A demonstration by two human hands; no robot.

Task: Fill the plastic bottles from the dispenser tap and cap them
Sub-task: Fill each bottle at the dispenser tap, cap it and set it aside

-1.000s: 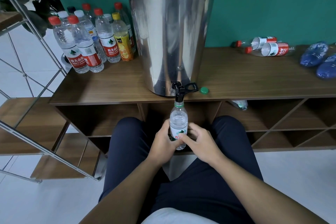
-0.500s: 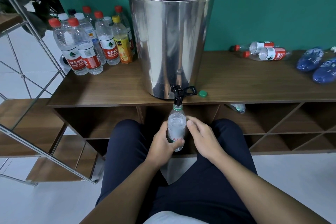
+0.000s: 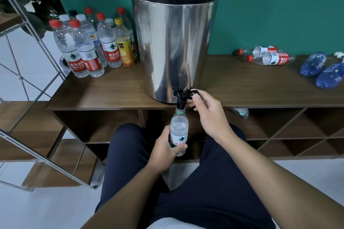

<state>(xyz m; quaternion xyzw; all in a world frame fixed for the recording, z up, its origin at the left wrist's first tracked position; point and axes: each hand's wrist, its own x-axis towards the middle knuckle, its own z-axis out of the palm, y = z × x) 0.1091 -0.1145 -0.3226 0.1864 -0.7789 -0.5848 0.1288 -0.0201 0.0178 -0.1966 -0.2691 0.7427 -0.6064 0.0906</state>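
The left hand [image 3: 164, 151] grips the plastic bottle [image 3: 179, 132] upright, its open neck right under the black tap [image 3: 181, 99] at the steel dispenser's [image 3: 174, 46] 6 o'clock edge. The right hand [image 3: 208, 115] – fingers curled – pinches the tap lever [image 3: 193, 93] at the spout's 3 o'clock. Capped bottles [image 3: 93, 46] stand at the dispenser's 9 o'clock.

Steel dispenser [image 3: 173, 46] with black tap [image 3: 181, 98]; clear bottle [image 3: 179, 132], white-red-green label; teal wall [image 3: 279, 5].
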